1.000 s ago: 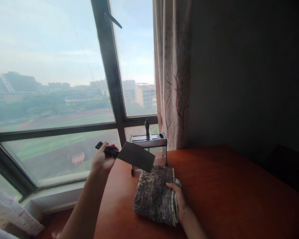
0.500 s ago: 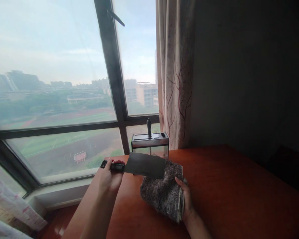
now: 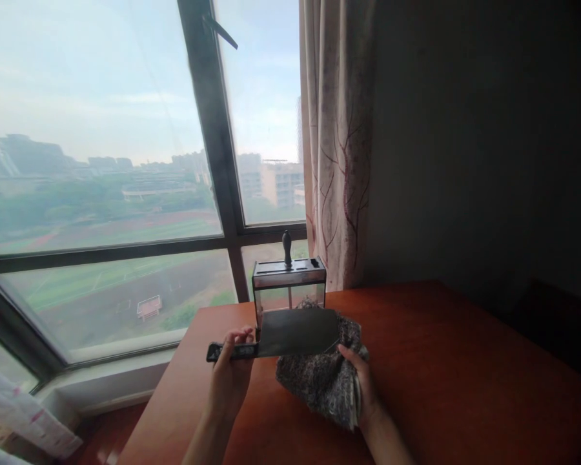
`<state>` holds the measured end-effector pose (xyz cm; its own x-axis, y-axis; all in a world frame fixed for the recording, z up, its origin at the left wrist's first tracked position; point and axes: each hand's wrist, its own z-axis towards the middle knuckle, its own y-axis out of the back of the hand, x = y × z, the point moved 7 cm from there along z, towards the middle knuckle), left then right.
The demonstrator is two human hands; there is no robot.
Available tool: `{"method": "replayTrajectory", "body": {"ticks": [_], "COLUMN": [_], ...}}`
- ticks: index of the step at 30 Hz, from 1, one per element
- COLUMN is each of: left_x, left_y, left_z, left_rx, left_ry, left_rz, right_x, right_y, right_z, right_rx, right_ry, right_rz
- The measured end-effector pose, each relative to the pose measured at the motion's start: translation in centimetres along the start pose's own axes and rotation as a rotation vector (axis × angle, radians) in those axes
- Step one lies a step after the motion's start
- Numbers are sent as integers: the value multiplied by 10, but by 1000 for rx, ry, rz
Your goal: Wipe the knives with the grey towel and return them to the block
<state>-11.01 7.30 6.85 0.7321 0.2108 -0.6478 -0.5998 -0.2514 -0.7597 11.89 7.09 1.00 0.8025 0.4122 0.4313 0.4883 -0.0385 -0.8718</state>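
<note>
Left hand [image 3: 232, 368] is wrapped round the handle of the cleaver [image 3: 297, 331], blade flat-on, just right of that hand. Right hand [image 3: 363, 387] grips the grey cloth [image 3: 319, 381], bunched against the blade, cloth resting on the bench [image 3: 455, 374]. Knife block [image 3: 289, 287] stands just beyond both hands. Risk: edge slips through the cloth into the right fingers if the grip shifts.

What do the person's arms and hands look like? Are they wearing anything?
Both arms are bare up to where the picture cuts them off: no sleeves show. The left hand and the right hand wear no gloves. No watch, ring or bracelet can be seen. The light is dim, so fingernails and small details are hard to make out.
</note>
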Motion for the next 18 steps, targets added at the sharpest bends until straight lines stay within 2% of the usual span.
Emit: {"method": "replayTrajectory", "body": {"ticks": [3,9,12,15,18], "left_x": [7,15,18,21,27], "left_y": [5,6,3,1,5], "left_z": [-3,-6,-7,-6,-6], "left_rx": [0,99,107,106,105], "left_ry": [95,187,202,213,302], "left_rz": [-58,-199,-210,-85,187], "right_x": [0,0,2,5,9], "right_y": [-2,-6,-6,-6,-5], "right_z": [-2,-4,-4,-4,-6], "right_rx": [2,33,24,13,1], "right_ry": [-7,-12,7,31,46], "right_rz": [-3,14,13,15,17]}}
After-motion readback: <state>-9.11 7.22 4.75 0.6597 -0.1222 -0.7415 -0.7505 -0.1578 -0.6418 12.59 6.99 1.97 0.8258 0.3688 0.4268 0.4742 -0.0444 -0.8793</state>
